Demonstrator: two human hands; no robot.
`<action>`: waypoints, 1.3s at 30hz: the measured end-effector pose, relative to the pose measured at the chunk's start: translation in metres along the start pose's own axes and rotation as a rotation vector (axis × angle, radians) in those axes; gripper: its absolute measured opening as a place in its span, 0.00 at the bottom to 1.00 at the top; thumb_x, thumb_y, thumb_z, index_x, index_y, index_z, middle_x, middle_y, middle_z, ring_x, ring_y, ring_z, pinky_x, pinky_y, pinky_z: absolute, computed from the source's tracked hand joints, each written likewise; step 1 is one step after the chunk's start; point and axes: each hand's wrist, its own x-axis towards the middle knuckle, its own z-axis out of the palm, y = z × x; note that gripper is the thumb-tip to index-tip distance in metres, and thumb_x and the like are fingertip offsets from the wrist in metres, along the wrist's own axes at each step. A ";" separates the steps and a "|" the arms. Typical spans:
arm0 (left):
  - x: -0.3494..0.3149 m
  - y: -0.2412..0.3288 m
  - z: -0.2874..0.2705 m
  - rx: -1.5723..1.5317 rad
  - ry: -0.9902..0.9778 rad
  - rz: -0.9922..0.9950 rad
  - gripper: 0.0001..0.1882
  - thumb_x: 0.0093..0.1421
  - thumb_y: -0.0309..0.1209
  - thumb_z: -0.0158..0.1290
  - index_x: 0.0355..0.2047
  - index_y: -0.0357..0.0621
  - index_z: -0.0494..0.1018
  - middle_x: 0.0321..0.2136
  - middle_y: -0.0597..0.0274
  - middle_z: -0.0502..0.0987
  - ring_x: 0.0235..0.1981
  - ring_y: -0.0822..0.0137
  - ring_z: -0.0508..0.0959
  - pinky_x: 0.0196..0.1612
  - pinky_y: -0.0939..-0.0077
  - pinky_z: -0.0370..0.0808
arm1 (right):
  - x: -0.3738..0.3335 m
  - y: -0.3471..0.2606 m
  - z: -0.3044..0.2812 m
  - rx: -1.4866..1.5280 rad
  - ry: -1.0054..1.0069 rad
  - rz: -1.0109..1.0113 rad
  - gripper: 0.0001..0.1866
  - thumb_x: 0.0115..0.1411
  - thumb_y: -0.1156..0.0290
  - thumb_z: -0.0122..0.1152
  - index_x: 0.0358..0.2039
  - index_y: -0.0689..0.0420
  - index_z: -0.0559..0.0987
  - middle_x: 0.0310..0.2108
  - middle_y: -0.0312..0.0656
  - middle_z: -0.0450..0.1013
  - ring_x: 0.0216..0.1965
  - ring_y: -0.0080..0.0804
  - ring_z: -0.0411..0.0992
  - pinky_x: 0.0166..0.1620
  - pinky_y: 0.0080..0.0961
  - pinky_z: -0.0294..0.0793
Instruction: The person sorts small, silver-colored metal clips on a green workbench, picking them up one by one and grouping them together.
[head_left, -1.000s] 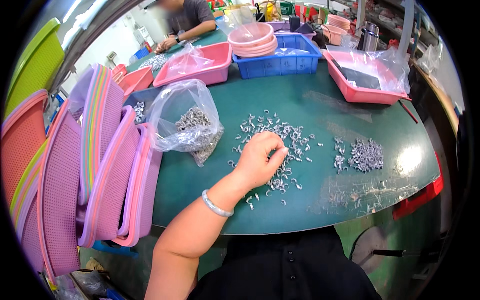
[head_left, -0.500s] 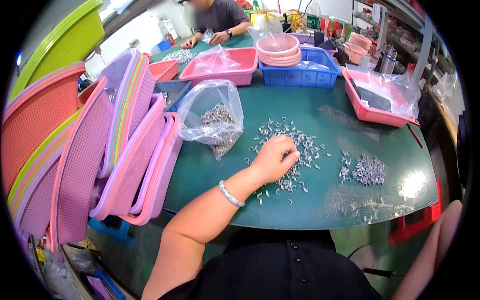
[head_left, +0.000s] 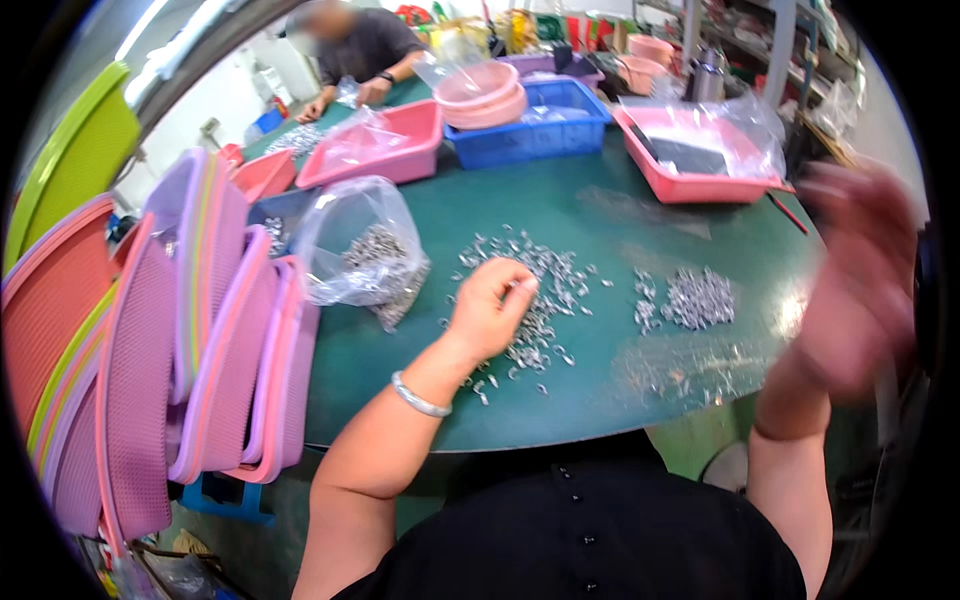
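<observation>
My left hand point(head_left: 492, 308), a bangle on its wrist, rests over a loose scatter of small grey curved metal pieces point(head_left: 553, 272). Its thumb and fingers are pinched together; whatever is between them is too small or hidden to name. Raised at the right edge of the table, my right hand point(head_left: 858, 285) is smeared by motion, so its fingers cannot be read. Between the hands lie a dense heap of the same grey pieces point(head_left: 700, 298) and a narrow strip of them point(head_left: 645, 302) on its left. A clear plastic bag point(head_left: 335, 240) holding many pieces sits left of the scatter.
Stacked pink and purple perforated baskets point(head_left: 235, 370) crowd the left side. Along the back stand a pink tray point(head_left: 415, 150), a blue crate point(head_left: 560, 120) with pink bowls point(head_left: 485, 95), and another pink tray point(head_left: 690, 185). Across the table, a co-worker point(head_left: 365, 50) handles a small bag.
My right arm has swung up into view at the right, its hand now above the table edge. The whole view has turned and shifted; my left hand stays pinched over the scatter.
</observation>
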 end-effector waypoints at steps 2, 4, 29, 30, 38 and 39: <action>-0.010 -0.004 -0.009 -0.054 0.048 -0.077 0.03 0.60 0.25 0.52 0.32 0.37 0.73 0.28 0.66 0.72 0.29 0.77 0.70 0.34 0.82 0.68 | -0.034 0.040 0.021 -0.098 -0.524 0.326 0.15 0.58 0.71 0.57 0.45 0.61 0.74 0.43 0.41 0.73 0.38 0.24 0.71 0.42 0.20 0.71; -0.005 0.002 -0.007 -0.043 0.017 -0.077 0.04 0.61 0.26 0.52 0.32 0.37 0.73 0.28 0.69 0.72 0.29 0.79 0.68 0.33 0.85 0.67 | -0.079 0.074 0.038 0.036 -0.712 0.606 0.10 0.54 0.76 0.58 0.38 0.63 0.76 0.35 0.42 0.74 0.37 0.30 0.72 0.41 0.25 0.71; -0.011 0.011 0.003 -0.048 -0.008 -0.073 0.07 0.52 0.19 0.56 0.32 0.37 0.71 0.26 0.61 0.76 0.27 0.73 0.76 0.33 0.79 0.73 | -0.139 0.102 0.072 0.383 -0.790 1.093 0.05 0.58 0.74 0.57 0.33 0.62 0.76 0.27 0.31 0.71 0.29 0.15 0.64 0.34 0.17 0.66; -0.010 0.011 0.004 -0.049 -0.015 -0.073 0.07 0.52 0.19 0.56 0.31 0.37 0.71 0.25 0.61 0.76 0.27 0.72 0.76 0.33 0.79 0.73 | -0.142 0.102 0.073 0.400 -0.762 1.091 0.05 0.57 0.74 0.57 0.32 0.61 0.76 0.25 0.31 0.71 0.28 0.16 0.64 0.33 0.17 0.66; -0.010 0.006 0.003 -0.364 -0.036 -0.374 0.05 0.55 0.20 0.56 0.29 0.40 0.71 0.25 0.72 0.73 0.28 0.81 0.71 0.32 0.86 0.69 | -0.133 0.102 0.065 0.212 -0.793 0.953 0.05 0.59 0.74 0.56 0.33 0.62 0.76 0.29 0.35 0.73 0.32 0.19 0.68 0.36 0.21 0.69; -0.010 0.005 0.001 -0.442 -0.040 -0.424 0.05 0.56 0.19 0.54 0.30 0.40 0.70 0.28 0.69 0.74 0.30 0.78 0.72 0.36 0.83 0.70 | -0.135 0.105 0.062 0.102 -0.817 0.823 0.05 0.58 0.75 0.56 0.33 0.62 0.76 0.29 0.37 0.73 0.31 0.24 0.70 0.36 0.23 0.69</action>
